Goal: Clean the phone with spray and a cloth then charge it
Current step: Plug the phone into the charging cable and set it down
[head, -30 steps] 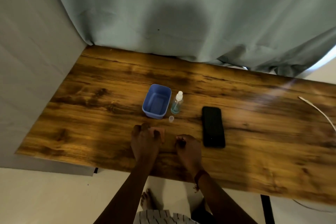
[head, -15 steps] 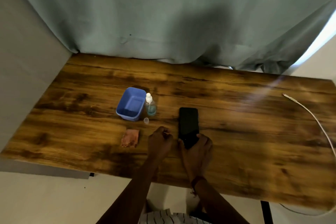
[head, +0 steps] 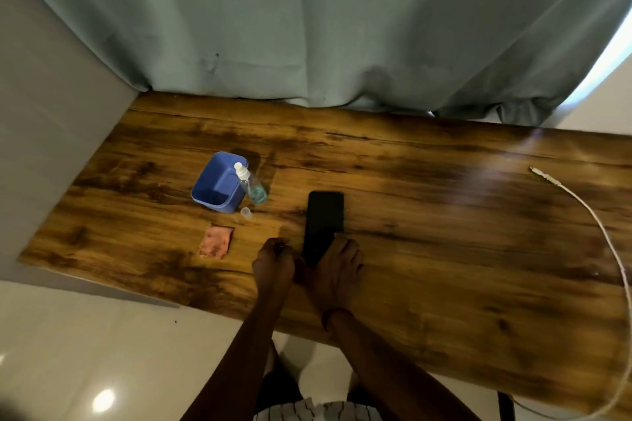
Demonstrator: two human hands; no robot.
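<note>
— Status?
— Phone [head: 323, 225] lies flat on the worktop [head: 444, 215]. The right grip [head: 337, 270] lies over its near end (hold unclear), and the left grip [head: 273, 261] is curled, empty.
— Risk?
— A loose lift could drop it. The cable [head: 581, 208] lies well apart.

Wooden table [head: 444, 215], teal curtain [head: 342, 27], pale floor [head: 85, 352]
</note>
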